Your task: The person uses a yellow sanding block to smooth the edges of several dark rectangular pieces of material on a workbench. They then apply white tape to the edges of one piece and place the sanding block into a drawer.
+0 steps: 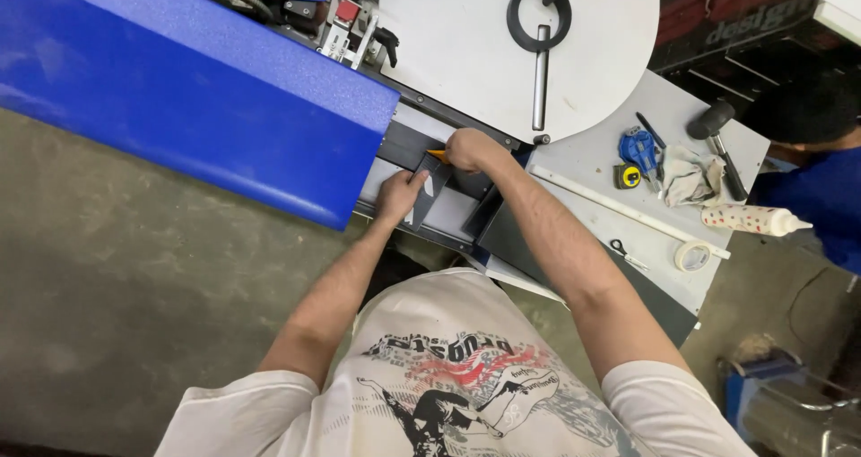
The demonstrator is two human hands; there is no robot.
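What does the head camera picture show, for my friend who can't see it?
Seen from above, a person in a white printed shirt presses the left hand on a dark flat piece on a machine bed beside a blue cover, while the right hand grips a small yellow-tipped tool. A grey table to the right holds a tape measure, scissors and a tape roll.

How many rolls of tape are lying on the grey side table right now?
1: a white tape roll near the table's front edge, beside the small scissors. Others may hide under the rag.

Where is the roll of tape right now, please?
In the head view, the roll of tape lies at the right on the grey table, beside the small scissors and below the glue bottle.
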